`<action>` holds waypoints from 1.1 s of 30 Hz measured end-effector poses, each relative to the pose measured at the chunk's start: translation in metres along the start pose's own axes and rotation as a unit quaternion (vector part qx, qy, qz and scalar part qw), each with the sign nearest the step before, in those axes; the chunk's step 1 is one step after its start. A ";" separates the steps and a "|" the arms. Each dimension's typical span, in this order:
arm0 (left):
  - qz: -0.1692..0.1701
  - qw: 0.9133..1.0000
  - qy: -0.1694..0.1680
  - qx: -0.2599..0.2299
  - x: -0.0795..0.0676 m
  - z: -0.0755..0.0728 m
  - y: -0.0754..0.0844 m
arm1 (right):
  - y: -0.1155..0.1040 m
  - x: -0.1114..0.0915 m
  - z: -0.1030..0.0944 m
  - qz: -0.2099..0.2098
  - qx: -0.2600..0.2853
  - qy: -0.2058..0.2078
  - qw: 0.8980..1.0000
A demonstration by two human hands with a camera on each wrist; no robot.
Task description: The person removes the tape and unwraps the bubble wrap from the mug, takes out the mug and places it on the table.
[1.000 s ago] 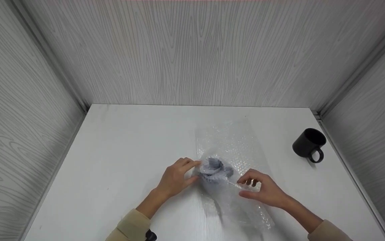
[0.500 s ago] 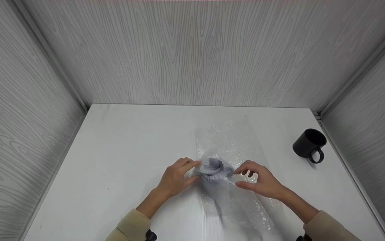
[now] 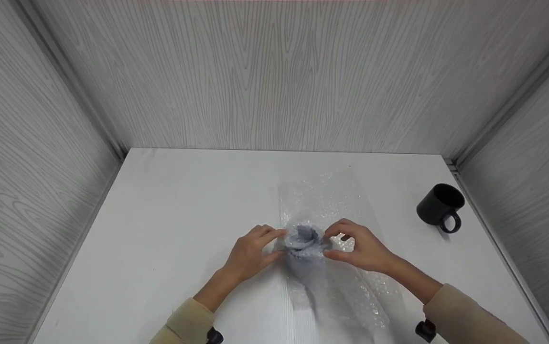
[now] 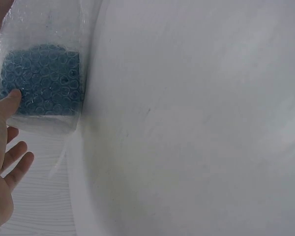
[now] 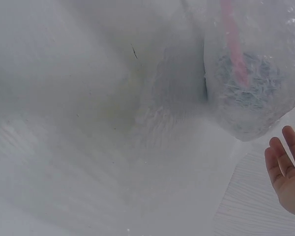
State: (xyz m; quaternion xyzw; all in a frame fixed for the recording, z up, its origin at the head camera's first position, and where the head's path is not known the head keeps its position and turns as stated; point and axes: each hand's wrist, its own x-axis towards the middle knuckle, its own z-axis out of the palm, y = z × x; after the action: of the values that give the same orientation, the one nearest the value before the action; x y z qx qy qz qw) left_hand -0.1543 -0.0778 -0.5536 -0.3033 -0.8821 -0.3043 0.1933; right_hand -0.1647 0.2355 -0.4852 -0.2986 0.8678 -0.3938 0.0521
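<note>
A blue-grey cup (image 3: pixel 306 236), mouth up, stands wrapped in clear bubble wrap (image 3: pixel 324 200). In the left wrist view its blue side (image 4: pixel 42 81) shows through the bubbles. My left hand (image 3: pixel 248 253) holds the wrapped cup from the left, thumb pressed to the wrap and the lower fingers loosely spread. From the right, my right hand (image 3: pixel 362 248) brings a bent index finger and thumb against the wrap at the cup's side. The right wrist view shows several of its other fingers (image 5: pixel 285 160) extended beside the wrap; the thumb is out of that view.
A black mug (image 3: pixel 434 205) rests tilted on the right of the white table (image 3: pixel 183 200), handle toward me. Loose wrap spreads behind the cup and toward the front edge. Grey wood-grain panels (image 3: pixel 274 76) enclose the back and both sides.
My right hand has moved left and slightly away from me, from over the loose wrap to the cup's right side, folding the wrap against it. The left hand has stayed put.
</note>
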 end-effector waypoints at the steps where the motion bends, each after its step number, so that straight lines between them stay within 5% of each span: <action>1: -0.001 1.000 -0.002 0.001 0.000 0.000 0.000 | -0.001 0.001 0.000 0.000 -0.005 -0.001 1.000; 33: -0.005 1.000 -0.007 -0.004 0.000 -0.001 0.000 | 0.003 0.007 0.012 0.017 -0.014 -0.017 1.000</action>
State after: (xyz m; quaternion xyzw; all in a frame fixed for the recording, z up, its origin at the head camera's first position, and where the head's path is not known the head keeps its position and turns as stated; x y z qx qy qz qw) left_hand -0.1539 -0.0782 -0.5528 -0.3014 -0.8840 -0.3062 0.1840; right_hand -0.1683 0.2254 -0.4943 -0.2913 0.8771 -0.3755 0.0692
